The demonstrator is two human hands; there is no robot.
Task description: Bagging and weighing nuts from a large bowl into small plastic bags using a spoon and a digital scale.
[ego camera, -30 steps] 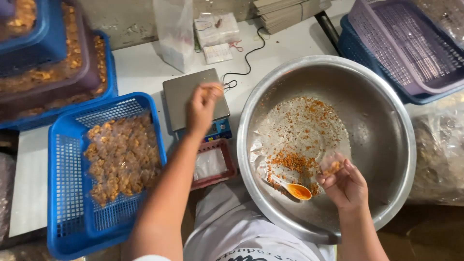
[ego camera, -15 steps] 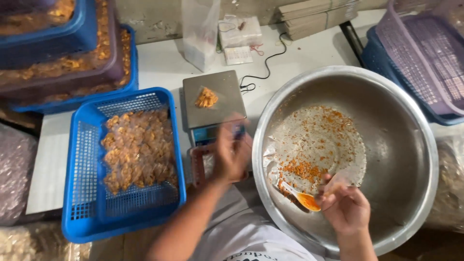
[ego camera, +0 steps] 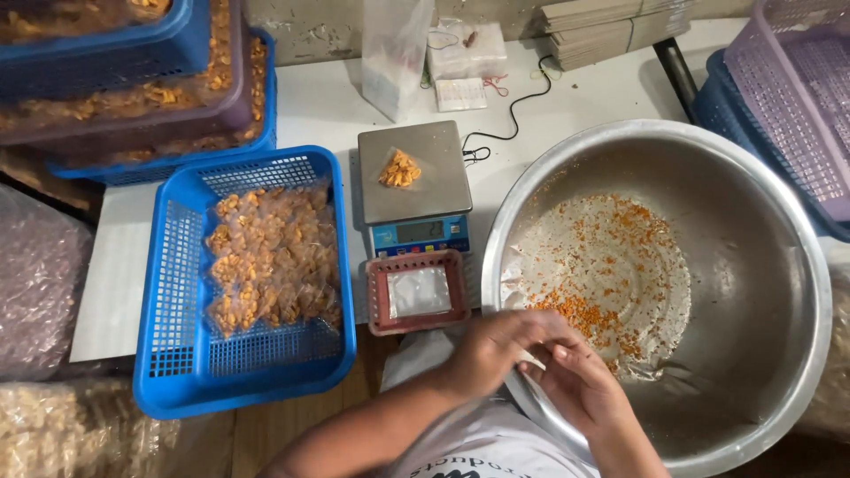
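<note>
Now my left hand [ego camera: 496, 350] and right hand [ego camera: 580, 389] meet at near rim of bowl [ego camera: 761, 292], fingers pinched together on something small I cannot make out; crumbs [ego camera: 575, 310] just beyond, nearer left.

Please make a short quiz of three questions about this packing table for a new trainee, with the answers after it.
1. True or false: the small packet of orange snack lies on the plate of the digital scale.
2. Which container stands directly in front of the scale, on the person's side?
A. a small red basket
B. a purple basket
C. a glass jar
3. Where are the left hand and the right hand, and do they touch?

Key
1. True.
2. A; it holds clear empty bags.
3. Both are at the near rim of the large metal bowl, fingers together. What they hold between them cannot be seen.
</note>
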